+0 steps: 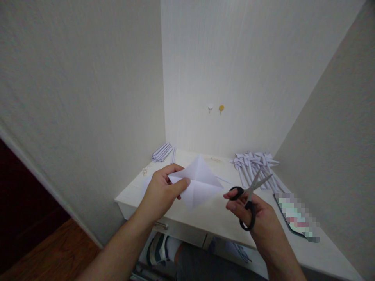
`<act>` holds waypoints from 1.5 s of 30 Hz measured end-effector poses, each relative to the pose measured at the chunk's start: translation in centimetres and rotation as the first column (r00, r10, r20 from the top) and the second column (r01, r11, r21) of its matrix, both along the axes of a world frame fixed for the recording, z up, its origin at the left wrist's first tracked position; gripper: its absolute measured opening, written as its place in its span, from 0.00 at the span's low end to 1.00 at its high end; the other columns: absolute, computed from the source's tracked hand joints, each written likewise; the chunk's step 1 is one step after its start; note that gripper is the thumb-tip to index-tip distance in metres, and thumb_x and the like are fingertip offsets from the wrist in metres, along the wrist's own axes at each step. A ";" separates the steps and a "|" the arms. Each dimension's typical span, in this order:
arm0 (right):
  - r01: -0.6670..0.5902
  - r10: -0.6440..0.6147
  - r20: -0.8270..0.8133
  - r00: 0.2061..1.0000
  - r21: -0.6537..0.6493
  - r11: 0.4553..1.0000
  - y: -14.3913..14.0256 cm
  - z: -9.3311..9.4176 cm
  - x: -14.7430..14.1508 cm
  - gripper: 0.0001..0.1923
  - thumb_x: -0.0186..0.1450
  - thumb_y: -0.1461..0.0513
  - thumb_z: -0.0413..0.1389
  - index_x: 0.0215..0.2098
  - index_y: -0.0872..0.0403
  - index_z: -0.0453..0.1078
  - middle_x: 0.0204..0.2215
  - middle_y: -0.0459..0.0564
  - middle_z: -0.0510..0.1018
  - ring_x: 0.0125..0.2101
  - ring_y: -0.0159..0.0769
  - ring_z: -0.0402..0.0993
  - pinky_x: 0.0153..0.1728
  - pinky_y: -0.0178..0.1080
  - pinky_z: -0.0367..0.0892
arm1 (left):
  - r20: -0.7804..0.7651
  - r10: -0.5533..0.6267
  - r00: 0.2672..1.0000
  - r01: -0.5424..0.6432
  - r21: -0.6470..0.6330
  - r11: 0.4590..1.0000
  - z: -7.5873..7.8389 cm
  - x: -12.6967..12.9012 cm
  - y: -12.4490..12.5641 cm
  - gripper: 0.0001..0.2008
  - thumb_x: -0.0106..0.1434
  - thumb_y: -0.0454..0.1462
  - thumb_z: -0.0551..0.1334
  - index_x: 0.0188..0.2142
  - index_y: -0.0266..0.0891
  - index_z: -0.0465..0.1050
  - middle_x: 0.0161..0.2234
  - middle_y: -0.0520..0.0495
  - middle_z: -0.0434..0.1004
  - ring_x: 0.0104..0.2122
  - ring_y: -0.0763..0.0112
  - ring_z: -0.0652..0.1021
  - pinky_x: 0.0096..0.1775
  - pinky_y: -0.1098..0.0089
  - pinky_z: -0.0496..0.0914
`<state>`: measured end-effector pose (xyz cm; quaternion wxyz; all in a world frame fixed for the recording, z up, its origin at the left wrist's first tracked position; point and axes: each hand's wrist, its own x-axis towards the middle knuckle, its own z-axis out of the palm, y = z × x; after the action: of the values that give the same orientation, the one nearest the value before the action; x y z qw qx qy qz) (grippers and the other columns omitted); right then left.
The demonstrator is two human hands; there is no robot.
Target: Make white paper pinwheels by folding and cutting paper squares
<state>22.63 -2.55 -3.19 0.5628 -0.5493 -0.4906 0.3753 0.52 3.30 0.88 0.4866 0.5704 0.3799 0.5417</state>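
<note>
My left hand [168,187] pinches one corner of a square sheet of white paper [202,183], which is turned like a diamond and has creases crossing at its middle. Thumb on top, fingers beneath, it is held over the white desk. To the right, my right hand [252,210] has its thumb and fingers through the black handles of a pair of scissors [253,191]. Their blades are spread and point up and away, apart from the paper.
Folded paper pinwheels on paper sticks [254,168] are heaped at the desk's back right. Rolled paper sticks [162,152] lie at the back left. A phone [295,216] with a blurred screen rests on the right. Two hooks [221,108] are on the wall. Below is a drawer [184,232].
</note>
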 end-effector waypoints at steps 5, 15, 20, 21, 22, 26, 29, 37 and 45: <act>-0.024 0.022 -0.112 0.993 -0.011 1.000 -0.2 -0.8 -1.3 0.19 0.50 0.52 0.71 0.32 0.56 0.77 0.27 0.50 0.79 0.27 0.37 0.71 0.28 0.37 0.67 | -0.263 -0.294 0.919 0.277 -0.099 0.956 0.0 0.8 0.5 0.04 0.52 0.35 0.68 0.27 0.37 0.76 0.21 0.53 0.72 0.20 0.75 0.71 0.22 0.77 0.60; 0.149 -0.122 -0.315 0.941 0.064 0.987 0.5 -1.8 -2.2 0.15 0.55 0.53 0.69 0.34 0.55 0.79 0.31 0.51 0.83 0.30 0.40 0.75 0.33 0.39 0.71 | 0.109 -0.269 0.957 0.287 -0.222 0.932 -4.5 4.0 -0.7 0.17 0.54 0.45 0.71 0.38 0.36 0.77 0.32 0.44 0.80 0.30 0.66 0.78 0.28 0.71 0.71; 0.166 -0.126 -0.342 0.931 0.091 0.982 1.1 -2.7 -2.3 0.14 0.57 0.54 0.68 0.34 0.56 0.79 0.32 0.49 0.82 0.30 0.38 0.73 0.33 0.38 0.69 | 0.236 -0.148 0.960 0.205 -0.243 0.948 -6.2 5.8 -2.3 0.13 0.56 0.45 0.70 0.29 0.35 0.76 0.21 0.50 0.74 0.22 0.72 0.73 0.27 0.71 0.69; 0.151 -0.114 -0.330 0.937 0.088 0.985 1.1 -2.7 -2.3 0.14 0.57 0.54 0.68 0.34 0.56 0.79 0.31 0.48 0.82 0.29 0.38 0.73 0.33 0.37 0.68 | 0.243 -0.124 0.962 0.183 -0.240 0.953 -6.1 5.8 -2.3 0.13 0.55 0.45 0.69 0.28 0.35 0.76 0.20 0.50 0.73 0.22 0.72 0.72 0.27 0.71 0.68; 0.131 -0.099 -0.314 0.944 0.084 0.988 1.1 -2.7 -2.3 0.14 0.57 0.54 0.68 0.34 0.56 0.79 0.30 0.48 0.82 0.29 0.37 0.72 0.32 0.37 0.68 | 0.238 -0.105 0.966 0.162 -0.233 0.959 -6.0 5.8 -2.3 0.14 0.55 0.45 0.69 0.27 0.35 0.76 0.19 0.50 0.73 0.21 0.72 0.72 0.27 0.71 0.68; 0.078 -0.051 -0.268 0.962 0.090 0.993 1.0 -2.6 -2.1 0.13 0.57 0.54 0.68 0.32 0.56 0.78 0.29 0.48 0.81 0.30 0.37 0.72 0.33 0.37 0.67 | 0.147 -0.107 0.983 0.134 -0.189 0.973 -5.5 5.2 -1.7 0.14 0.56 0.45 0.69 0.26 0.36 0.75 0.18 0.50 0.73 0.21 0.72 0.71 0.26 0.71 0.66; 0.066 -0.040 -0.256 0.966 0.094 0.993 0.9 -2.6 -2.1 0.13 0.57 0.54 0.67 0.32 0.56 0.78 0.29 0.48 0.80 0.30 0.37 0.70 0.34 0.37 0.66 | 0.023 -0.153 0.988 0.155 -0.156 0.976 -5.4 4.8 -1.5 0.15 0.57 0.45 0.68 0.22 0.37 0.73 0.18 0.50 0.73 0.21 0.72 0.71 0.26 0.71 0.64; -0.007 0.010 -0.076 0.997 0.043 0.999 1.0 -1.8 -0.8 0.17 0.58 0.50 0.65 0.25 0.56 0.75 0.22 0.47 0.75 0.26 0.35 0.67 0.29 0.36 0.62 | -0.004 -0.102 0.995 0.101 -0.147 0.984 -4.9 4.2 -1.3 0.16 0.57 0.45 0.66 0.18 0.37 0.72 0.16 0.50 0.70 0.19 0.71 0.69 0.25 0.70 0.64; -0.411 0.435 0.065 0.898 -0.228 0.883 -0.3 -1.0 -1.0 0.18 0.57 0.50 0.65 0.29 0.57 0.72 0.23 0.44 0.70 0.25 0.31 0.60 0.26 0.34 0.56 | 0.040 0.092 0.995 -0.090 -0.045 0.995 -2.7 2.4 -0.3 0.19 0.59 0.45 0.66 0.17 0.38 0.70 0.16 0.52 0.68 0.19 0.73 0.69 0.26 0.71 0.66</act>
<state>21.67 -2.81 -4.17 0.3776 -0.5051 -0.5880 0.5064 2.93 2.96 -1.86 0.4813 0.5305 0.4069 0.5670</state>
